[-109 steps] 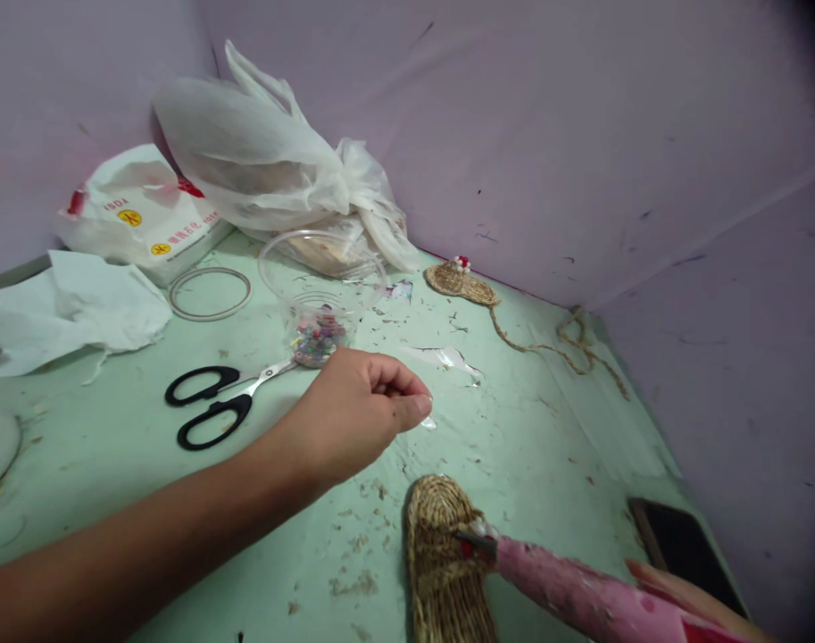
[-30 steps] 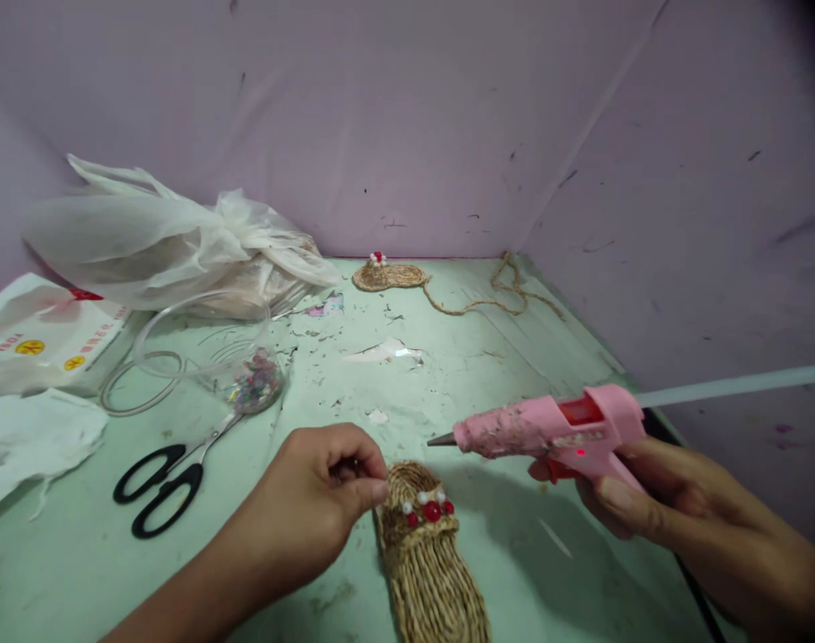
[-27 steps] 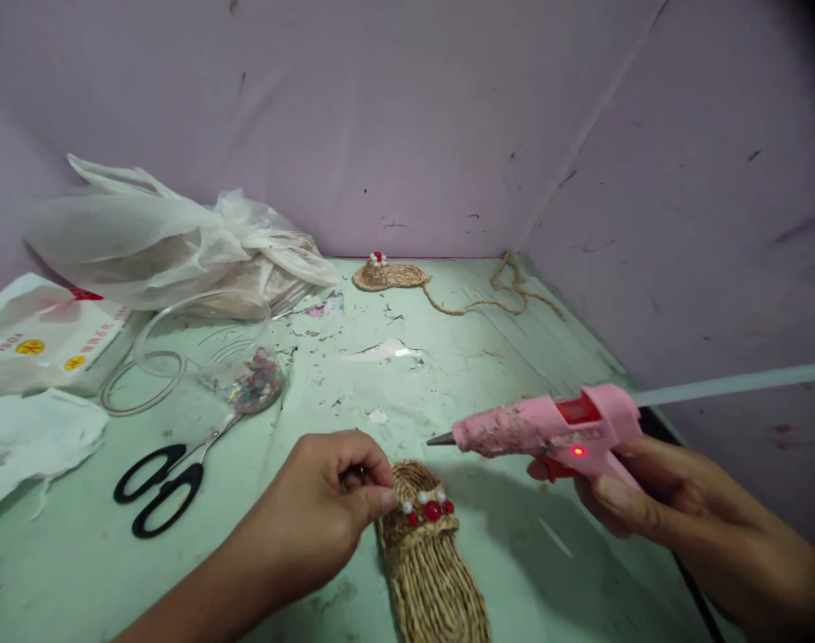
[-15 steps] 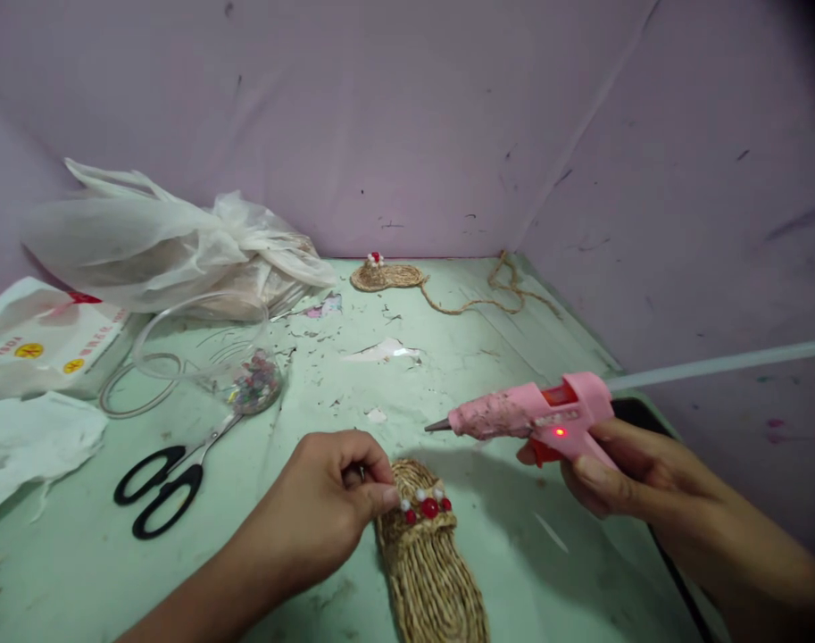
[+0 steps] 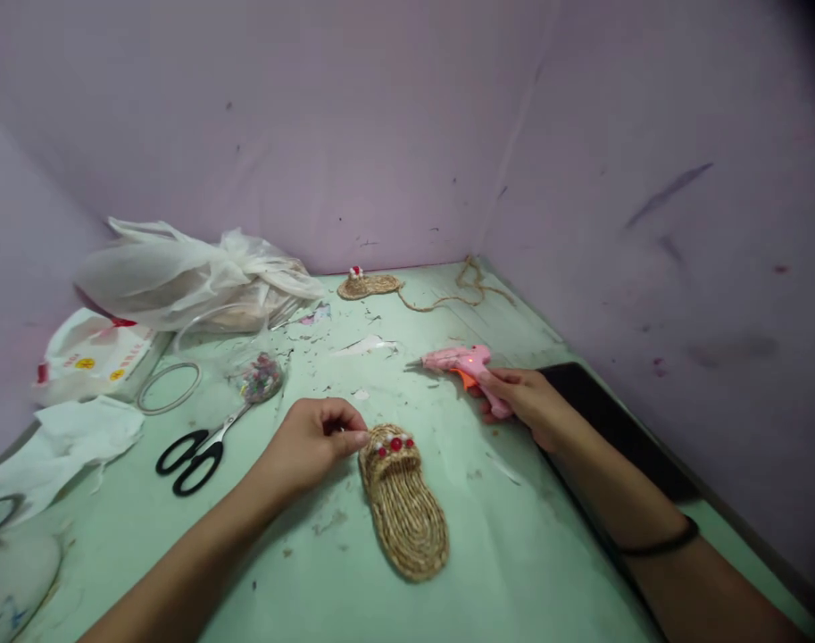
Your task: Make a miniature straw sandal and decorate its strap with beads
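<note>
A small woven rope slipper (image 5: 411,518) lies on the green table, with red and white beads across its strap. My left hand (image 5: 323,442) is closed in a pinch at the slipper's upper left edge; what its fingertips hold, if anything, is too small to name. My right hand (image 5: 520,402) grips a pink glue gun (image 5: 461,360) by the handle, its nozzle pointing left above the table, beyond the slipper and to its right. A red-orange light glows on the gun.
Black-handled scissors (image 5: 203,449) and a clear bag of beads (image 5: 260,377) lie to the left. Behind them are a white plastic bag (image 5: 212,277) and a box (image 5: 99,357). Another slipper (image 5: 373,286) with loose twine lies at the back. A black tray (image 5: 614,429) is at the right.
The view has shifted, showing the whole slipper. My right hand has moved the glue gun down and away toward the table. My left hand stays pinched beside the slipper.
</note>
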A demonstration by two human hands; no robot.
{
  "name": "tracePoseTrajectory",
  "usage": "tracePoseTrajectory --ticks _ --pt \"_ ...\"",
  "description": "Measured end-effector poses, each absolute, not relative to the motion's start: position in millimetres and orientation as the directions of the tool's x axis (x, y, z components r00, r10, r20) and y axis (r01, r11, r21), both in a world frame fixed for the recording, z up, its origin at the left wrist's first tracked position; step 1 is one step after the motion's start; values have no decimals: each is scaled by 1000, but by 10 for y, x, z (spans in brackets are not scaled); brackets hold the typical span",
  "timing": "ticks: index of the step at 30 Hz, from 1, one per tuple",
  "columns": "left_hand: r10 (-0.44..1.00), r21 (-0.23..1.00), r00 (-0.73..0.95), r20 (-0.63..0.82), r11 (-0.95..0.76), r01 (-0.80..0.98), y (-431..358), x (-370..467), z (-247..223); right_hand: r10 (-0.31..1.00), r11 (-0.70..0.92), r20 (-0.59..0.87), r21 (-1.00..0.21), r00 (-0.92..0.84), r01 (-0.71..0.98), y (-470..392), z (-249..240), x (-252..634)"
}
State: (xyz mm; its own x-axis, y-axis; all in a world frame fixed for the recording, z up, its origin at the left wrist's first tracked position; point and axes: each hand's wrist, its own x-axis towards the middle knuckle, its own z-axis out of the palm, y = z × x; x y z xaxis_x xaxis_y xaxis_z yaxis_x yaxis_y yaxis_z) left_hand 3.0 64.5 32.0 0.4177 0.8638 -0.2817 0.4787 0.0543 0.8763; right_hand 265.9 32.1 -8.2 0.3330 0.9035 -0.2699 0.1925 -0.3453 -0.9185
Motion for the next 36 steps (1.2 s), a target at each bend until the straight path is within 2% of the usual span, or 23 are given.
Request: tracePoseTrajectory --ticks 4,8,12,15,20,36 --pt "877 921 338 -343 244 303 553 20 192 919 -245 -113 -915 378 320 231 -15 2649" --pt "873 925 321 -368 309 220 509 23 47 970 -149 -76 -936 231 318 167 29 2403" --pt "850 920 352 -392 359 158 493 56 1 988 -133 -143 -981 -64 139 130 -27 2108" --pt "833 913 376 -406 387 129 494 75 -16 968 -175 -167 -984 -186 -24 119 -101 2009" --pt "814 903 401 -421 418 98 514 78 -56 961 -208 -182 -972 -207 -112 134 -185 1965" --pt "771 884 452 -450 458 99 527 32 -76 952 -204 -169 -972 -255 -116 152 -228 1991"
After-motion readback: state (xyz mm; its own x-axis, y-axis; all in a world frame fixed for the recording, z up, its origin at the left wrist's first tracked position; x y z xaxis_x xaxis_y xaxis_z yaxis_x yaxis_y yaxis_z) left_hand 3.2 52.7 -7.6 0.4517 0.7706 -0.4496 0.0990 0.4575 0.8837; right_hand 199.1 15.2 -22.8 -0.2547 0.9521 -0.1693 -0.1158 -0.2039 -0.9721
